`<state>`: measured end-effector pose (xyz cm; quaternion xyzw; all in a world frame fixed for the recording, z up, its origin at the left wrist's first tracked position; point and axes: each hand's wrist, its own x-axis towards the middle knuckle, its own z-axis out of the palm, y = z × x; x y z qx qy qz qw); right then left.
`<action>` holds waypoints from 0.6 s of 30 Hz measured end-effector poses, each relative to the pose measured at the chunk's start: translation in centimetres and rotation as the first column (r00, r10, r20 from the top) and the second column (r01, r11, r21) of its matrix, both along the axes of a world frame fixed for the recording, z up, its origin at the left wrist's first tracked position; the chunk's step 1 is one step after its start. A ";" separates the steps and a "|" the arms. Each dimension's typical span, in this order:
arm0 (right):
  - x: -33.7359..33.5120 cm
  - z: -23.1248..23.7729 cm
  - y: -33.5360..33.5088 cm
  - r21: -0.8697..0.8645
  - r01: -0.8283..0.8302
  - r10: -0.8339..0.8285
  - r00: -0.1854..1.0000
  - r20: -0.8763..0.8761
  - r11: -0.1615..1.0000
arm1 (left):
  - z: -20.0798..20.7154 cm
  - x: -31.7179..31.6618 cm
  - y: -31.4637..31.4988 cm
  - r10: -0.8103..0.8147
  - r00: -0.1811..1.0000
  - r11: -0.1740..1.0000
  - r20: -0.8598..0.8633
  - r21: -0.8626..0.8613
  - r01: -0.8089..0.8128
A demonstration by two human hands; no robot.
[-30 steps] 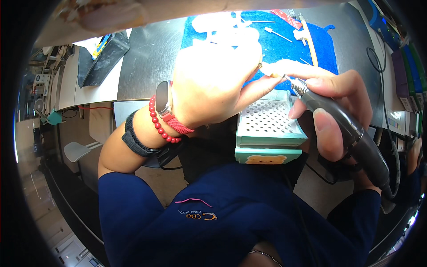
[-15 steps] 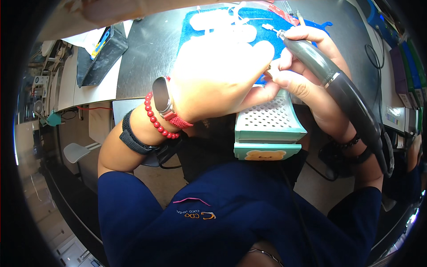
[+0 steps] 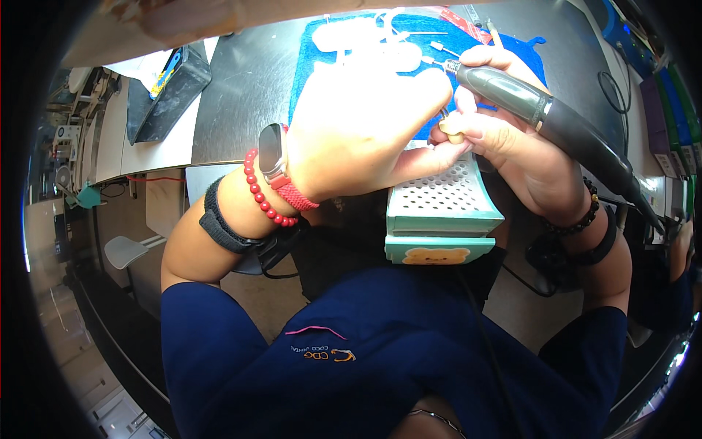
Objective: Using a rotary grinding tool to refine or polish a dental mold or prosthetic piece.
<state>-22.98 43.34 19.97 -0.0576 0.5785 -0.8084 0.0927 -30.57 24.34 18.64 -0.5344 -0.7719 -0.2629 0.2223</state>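
Head view: right fingers (image 3: pixel 488 55) hold handpiece (image 3: pixel 512 94); shirt (image 3: pixel 409 322) bears lettering (image 3: pixel 327 356).

Towel (image 3: pixel 431 23) on worktop (image 3: pixel 248 88). Packet (image 3: pixel 468 28) on towel, far side. Bin (image 3: pixel 157 121) left of towel; binders (image 3: pixel 674 135) off right. Box (image 3: pixel 439 225) before towel, by worktop's near edge. Handpiece (image 3: pixel 545 110) mostly right of box.

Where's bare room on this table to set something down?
The dark metallic tabletop is bare between the black rectangular box and the blue cloth towel, and right of the towel, beyond the dark cylindrical handpiece. The towel's crowded: rounded white pieces, left hand and right hand hiding its near side.
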 end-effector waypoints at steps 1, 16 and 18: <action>0.0 -0.1 0.1 0.000 0.000 0.000 1.000 0.001 1.000 | 0.0 -0.1 0.0 -0.016 1.000 1.000 -0.007 -0.007 0.015; 1.6 0.3 0.5 0.228 0.227 -0.135 0.924 -0.358 0.947 | 0.1 -0.1 -0.3 0.021 1.000 0.999 -0.014 0.035 -0.020; 1.7 0.2 0.5 0.205 0.243 -0.158 0.919 -0.362 0.948 | -0.3 -0.3 -0.2 0.010 1.000 0.998 -0.026 0.064 -0.008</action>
